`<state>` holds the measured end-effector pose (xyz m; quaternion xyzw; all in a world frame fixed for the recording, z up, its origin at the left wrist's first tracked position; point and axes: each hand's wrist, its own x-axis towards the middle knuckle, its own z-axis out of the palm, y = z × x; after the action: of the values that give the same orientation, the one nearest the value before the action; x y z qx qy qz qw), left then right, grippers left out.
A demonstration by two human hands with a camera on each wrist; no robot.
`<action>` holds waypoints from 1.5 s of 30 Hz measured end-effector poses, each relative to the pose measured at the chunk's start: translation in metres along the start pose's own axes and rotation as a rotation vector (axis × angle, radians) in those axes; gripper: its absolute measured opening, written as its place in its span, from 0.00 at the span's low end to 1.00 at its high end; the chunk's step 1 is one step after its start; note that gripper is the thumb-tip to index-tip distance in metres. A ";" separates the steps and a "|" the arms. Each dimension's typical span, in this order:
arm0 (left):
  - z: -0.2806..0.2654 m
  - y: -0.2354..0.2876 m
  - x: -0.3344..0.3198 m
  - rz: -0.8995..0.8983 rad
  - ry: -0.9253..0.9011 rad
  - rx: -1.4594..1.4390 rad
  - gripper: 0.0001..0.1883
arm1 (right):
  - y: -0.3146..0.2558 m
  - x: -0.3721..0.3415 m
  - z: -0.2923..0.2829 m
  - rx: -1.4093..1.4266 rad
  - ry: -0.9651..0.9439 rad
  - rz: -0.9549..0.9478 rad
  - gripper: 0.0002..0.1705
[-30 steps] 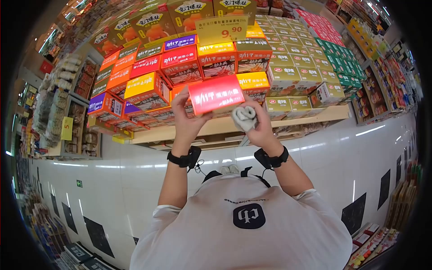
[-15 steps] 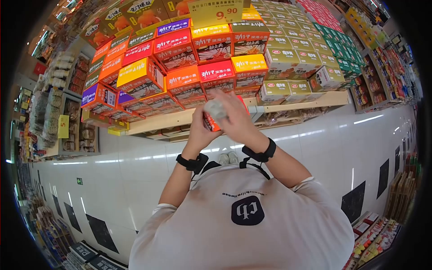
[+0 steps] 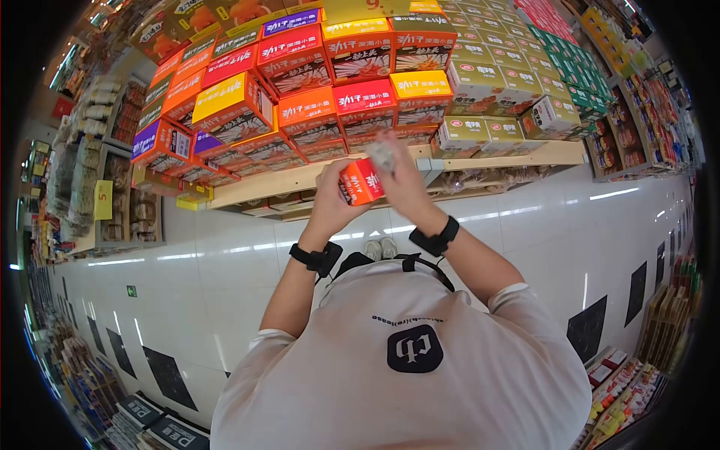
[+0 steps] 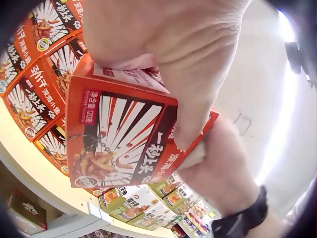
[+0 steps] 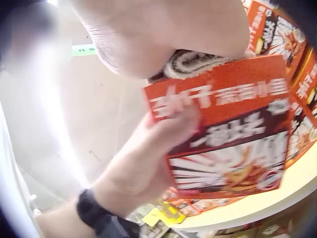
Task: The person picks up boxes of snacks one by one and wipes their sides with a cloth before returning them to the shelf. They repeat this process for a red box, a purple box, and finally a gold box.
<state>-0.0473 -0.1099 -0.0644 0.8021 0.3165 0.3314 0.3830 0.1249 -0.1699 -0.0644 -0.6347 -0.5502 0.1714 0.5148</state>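
My left hand (image 3: 334,201) grips a red snack box (image 3: 361,183) just in front of the shelf edge. In the left wrist view, the thumb lies across the box (image 4: 124,134), whose face carries white rays and a food picture. A rolled grey-white cloth (image 3: 380,156) is in my right hand (image 3: 407,186), at the far right edge of the box. The right wrist view shows the coiled cloth (image 5: 194,63) under that hand, against the box's top edge. Left-hand fingers (image 5: 173,121) wrap the side of the box (image 5: 233,114).
Stacked red, orange and yellow boxes (image 3: 307,109) fill the display ahead, with olive-gold boxes (image 3: 480,79) on its right. A pale wooden shelf edge (image 3: 262,184) runs beneath them. Side racks (image 3: 637,127) flank the aisle, and a white tiled floor (image 3: 240,300) lies below.
The box has come down and closer to my body from in front of the stack, turning as it came. My right hand with the cloth swept across it, then back to its right edge.
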 end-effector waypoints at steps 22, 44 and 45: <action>-0.001 -0.005 -0.011 0.003 0.078 -0.087 0.46 | -0.022 0.005 -0.005 -0.001 -0.181 -0.205 0.26; -0.007 -0.012 0.004 -0.282 -0.118 -0.563 0.49 | 0.007 -0.001 -0.057 0.209 -0.030 -0.218 0.38; -0.009 -0.006 0.006 -0.283 -0.123 -0.565 0.49 | 0.004 0.000 -0.054 0.177 -0.055 -0.210 0.37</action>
<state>-0.0526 -0.0984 -0.0630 0.6306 0.2968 0.3003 0.6512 0.1698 -0.1942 -0.0454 -0.5210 -0.6102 0.1818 0.5684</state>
